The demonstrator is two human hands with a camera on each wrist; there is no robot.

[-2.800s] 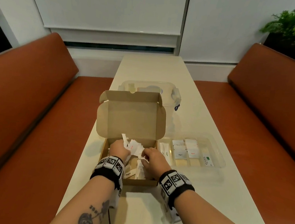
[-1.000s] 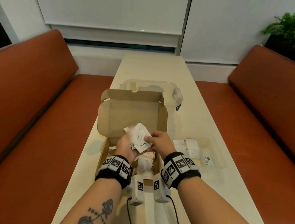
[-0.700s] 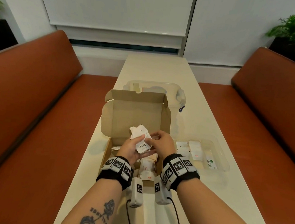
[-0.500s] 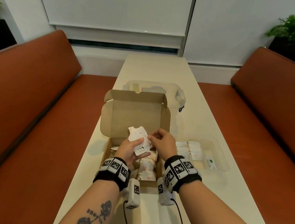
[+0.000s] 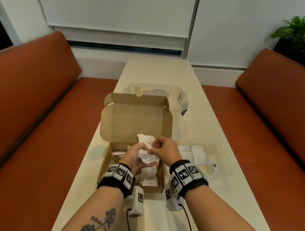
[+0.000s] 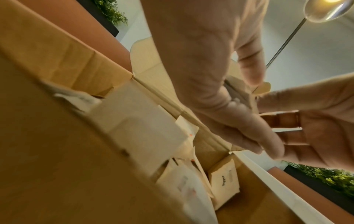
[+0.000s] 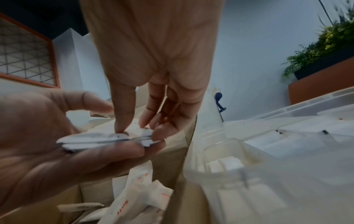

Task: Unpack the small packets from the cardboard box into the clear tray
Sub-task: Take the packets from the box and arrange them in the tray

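Since a moment ago the small white paper packets (image 5: 147, 152) are sitting lower, over the open brown cardboard box (image 5: 108, 159).

Head view: the left hand (image 5: 135, 157) is cupping the stack; the clear plastic tray (image 5: 224, 163) is lying to the right.

Left wrist view: the packets are looking light and limp.

Right wrist view: the right hand (image 7: 153, 84) is pinching their slippery edge, probably the best hold.

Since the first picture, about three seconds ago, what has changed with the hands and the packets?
Both hands came up out of the cardboard box. The left hand now holds a stack of packets above it, and the right hand pinches the top of the stack. The clear tray with its packets, the box with its open lid, and the lidded container behind stayed put.
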